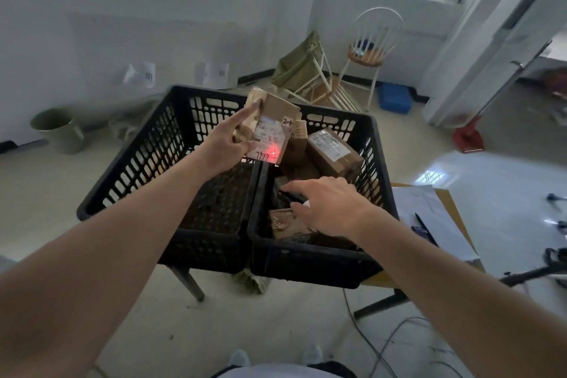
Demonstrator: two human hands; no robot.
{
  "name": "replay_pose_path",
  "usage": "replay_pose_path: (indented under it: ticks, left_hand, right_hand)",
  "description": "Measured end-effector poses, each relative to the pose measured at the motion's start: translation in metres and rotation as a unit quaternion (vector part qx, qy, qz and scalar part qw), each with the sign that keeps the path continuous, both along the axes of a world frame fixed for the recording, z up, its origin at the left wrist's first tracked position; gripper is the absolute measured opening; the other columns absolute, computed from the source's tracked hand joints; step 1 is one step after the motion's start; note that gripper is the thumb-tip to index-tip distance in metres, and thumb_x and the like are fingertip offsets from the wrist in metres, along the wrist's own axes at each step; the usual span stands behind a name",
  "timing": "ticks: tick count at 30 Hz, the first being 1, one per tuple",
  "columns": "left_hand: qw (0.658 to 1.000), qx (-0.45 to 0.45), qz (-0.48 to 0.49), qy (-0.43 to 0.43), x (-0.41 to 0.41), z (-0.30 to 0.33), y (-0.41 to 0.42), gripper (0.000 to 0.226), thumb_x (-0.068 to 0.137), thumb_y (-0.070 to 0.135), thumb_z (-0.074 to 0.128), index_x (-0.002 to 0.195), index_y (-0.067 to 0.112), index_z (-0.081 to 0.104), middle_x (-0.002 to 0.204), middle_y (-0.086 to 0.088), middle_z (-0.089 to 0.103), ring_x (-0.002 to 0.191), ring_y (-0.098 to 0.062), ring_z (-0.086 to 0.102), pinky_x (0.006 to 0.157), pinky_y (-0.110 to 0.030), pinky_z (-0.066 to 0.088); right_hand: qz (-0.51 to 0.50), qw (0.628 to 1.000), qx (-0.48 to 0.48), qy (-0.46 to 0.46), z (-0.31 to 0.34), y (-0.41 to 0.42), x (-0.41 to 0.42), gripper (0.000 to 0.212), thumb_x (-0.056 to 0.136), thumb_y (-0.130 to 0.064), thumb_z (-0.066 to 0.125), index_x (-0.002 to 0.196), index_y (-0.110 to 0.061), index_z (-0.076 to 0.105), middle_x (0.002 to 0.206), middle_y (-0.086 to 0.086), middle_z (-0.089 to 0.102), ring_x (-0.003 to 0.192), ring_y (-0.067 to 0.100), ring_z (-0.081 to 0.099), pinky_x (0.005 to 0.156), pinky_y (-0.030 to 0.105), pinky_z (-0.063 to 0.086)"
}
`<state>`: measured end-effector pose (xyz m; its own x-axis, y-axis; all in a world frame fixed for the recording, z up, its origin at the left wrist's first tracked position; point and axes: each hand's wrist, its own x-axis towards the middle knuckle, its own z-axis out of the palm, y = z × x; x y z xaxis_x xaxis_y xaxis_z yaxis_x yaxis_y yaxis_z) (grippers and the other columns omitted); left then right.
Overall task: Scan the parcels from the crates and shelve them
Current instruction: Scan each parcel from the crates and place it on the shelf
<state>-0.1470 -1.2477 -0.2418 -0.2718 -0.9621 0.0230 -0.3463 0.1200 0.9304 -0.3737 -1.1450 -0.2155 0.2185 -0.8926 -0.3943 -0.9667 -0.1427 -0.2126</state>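
My left hand (224,144) grips a small brown cardboard parcel (276,113) above the two black crates, its white label turned towards me. A red laser cross glows on the label's lower edge. Lower down, over the right crate (379,163), my right hand (334,209) holds a black scanner (283,193) aimed up at the parcel; the hand hides most of it. Inside that crate lie a taped brown box (334,153), another box (296,147) behind the held parcel, and a small parcel (283,224) near the front. The left crate (138,169) shows only its dark floor.
The crates sit on a stand with metal legs. A table (454,202) at the right carries papers (429,218) and a pen (425,228). On the floor behind are a green bucket (58,129), a tipped chair (310,77), an upright chair (372,49), a blue box (394,98) and a red dustpan (468,138). Cables trail near my feet.
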Motion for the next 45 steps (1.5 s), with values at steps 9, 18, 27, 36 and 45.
replay_pose_path:
  ticks: [9,18,27,36,45]
  left_hand:
    - [1.000,0.011,-0.010,0.016,0.005,0.005,0.002,0.082,0.101,0.001,0.063,0.158,0.053,0.034,0.134,0.008,0.050,0.117,-0.018,0.062,0.095,-0.033,0.061]
    - [1.000,0.005,0.018,0.013,-0.015,0.010,0.003,0.083,0.101,0.000,0.062,0.160,0.051,0.033,0.139,0.005,0.048,0.114,-0.015,0.060,0.084,-0.019,0.060]
    - [0.998,0.005,0.061,0.018,-0.043,0.013,0.014,0.082,0.101,-0.002,0.061,0.159,0.050,0.035,0.144,0.000,0.051,0.122,-0.020,0.062,0.091,-0.023,0.060]
    - [0.995,0.001,0.103,0.002,-0.060,0.021,0.028,0.082,0.100,-0.002,0.064,0.159,0.048,0.036,0.106,0.002,0.054,0.087,-0.010,0.060,0.076,-0.018,0.056]
    - [0.992,0.005,0.129,0.002,-0.057,0.025,0.037,0.084,0.099,0.000,0.065,0.155,0.056,0.038,0.128,0.007,0.058,0.113,-0.021,0.069,0.096,-0.035,0.061]
  right_hand:
    - [-0.012,1.000,0.002,-0.009,0.004,0.002,0.007,0.049,0.107,-0.050,0.049,0.154,-0.056,0.039,0.144,0.006,0.062,0.125,0.036,0.058,0.108,0.056,0.048]
    - [0.018,1.000,-0.008,-0.004,0.013,-0.001,-0.016,0.050,0.108,-0.049,0.049,0.157,-0.054,0.039,0.148,0.005,0.060,0.133,0.037,0.052,0.112,0.056,0.043]
    - [0.080,0.997,-0.009,0.008,0.013,-0.008,-0.050,0.050,0.109,-0.048,0.047,0.158,-0.054,0.037,0.146,0.007,0.060,0.130,0.038,0.050,0.107,0.055,0.039]
    - [0.120,0.993,-0.015,0.002,0.014,-0.013,-0.076,0.048,0.110,-0.049,0.047,0.157,-0.053,0.039,0.149,0.004,0.060,0.133,0.040,0.049,0.110,0.056,0.040]
    - [0.091,0.991,-0.017,-0.097,0.016,-0.020,-0.079,0.049,0.108,-0.048,0.048,0.157,-0.051,0.042,0.147,-0.003,0.061,0.128,0.031,0.059,0.108,0.051,0.049]
